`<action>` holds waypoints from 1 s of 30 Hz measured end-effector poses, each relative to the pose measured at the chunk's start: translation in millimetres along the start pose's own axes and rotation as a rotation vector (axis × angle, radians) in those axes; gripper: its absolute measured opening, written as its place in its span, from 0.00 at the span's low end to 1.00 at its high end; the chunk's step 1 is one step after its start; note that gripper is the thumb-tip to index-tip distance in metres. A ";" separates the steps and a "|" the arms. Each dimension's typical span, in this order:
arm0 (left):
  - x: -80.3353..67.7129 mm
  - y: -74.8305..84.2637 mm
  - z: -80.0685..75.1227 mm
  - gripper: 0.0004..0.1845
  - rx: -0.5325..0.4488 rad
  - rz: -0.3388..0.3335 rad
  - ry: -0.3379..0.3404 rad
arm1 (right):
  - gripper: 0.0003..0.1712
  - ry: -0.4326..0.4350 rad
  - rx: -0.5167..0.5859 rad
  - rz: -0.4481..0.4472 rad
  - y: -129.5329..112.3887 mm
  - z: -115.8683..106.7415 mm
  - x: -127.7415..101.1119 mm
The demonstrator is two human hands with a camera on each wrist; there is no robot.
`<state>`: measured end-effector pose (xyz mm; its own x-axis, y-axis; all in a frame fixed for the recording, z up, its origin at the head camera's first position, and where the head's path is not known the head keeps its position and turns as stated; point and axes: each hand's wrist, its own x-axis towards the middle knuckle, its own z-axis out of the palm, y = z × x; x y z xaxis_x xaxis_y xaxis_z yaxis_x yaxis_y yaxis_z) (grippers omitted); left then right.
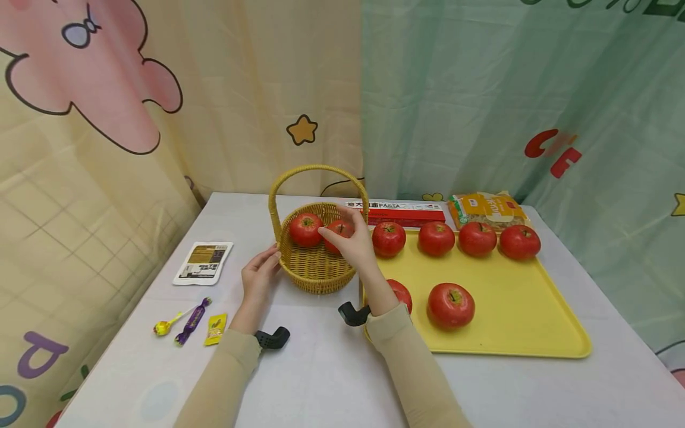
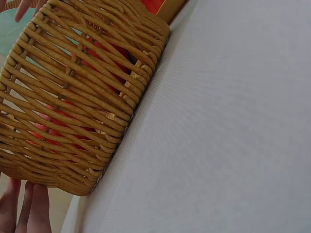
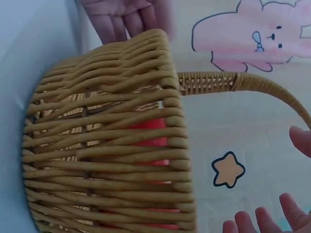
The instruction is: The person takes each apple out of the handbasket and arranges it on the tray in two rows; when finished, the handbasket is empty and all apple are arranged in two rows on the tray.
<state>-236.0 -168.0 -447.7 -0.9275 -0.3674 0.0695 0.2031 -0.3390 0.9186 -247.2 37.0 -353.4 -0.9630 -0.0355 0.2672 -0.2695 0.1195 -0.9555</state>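
A yellow wicker basket (image 1: 317, 270) with a tall arched handle stands on the table and holds two red apples. One apple (image 1: 305, 230) lies at the left inside; the other apple (image 1: 336, 236) is at the right, partly hidden by my right hand (image 1: 350, 238). That hand is over the basket's right side, its fingers spread and apart from the thumb in the right wrist view. My left hand (image 1: 260, 274) touches the basket's left side with fairly straight fingers (image 2: 38, 208). Through the weave, red shows in both wrist views.
Right of the basket, a yellow tray (image 1: 514, 309) bears several red apples, among them one apple (image 1: 451, 305) near its front. Behind are a red pasta box (image 1: 401, 215) and an orange food bag (image 1: 489, 211). Leftward lie a white packet (image 1: 203, 263), lollipop (image 1: 162, 327), purple candy (image 1: 192, 321) and yellow candy (image 1: 216, 329).
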 end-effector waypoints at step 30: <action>1.3 -0.3 -0.7 0.08 0.016 -0.030 -0.003 | 0.37 0.278 -0.171 0.110 37.0 37.1 17.5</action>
<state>-237.0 -169.0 -448.1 -0.9341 -0.3543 0.0432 0.1702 -0.3357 0.9265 -273.9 4.0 -388.7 -0.9437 0.2555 0.2099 -0.1380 0.2726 -0.9522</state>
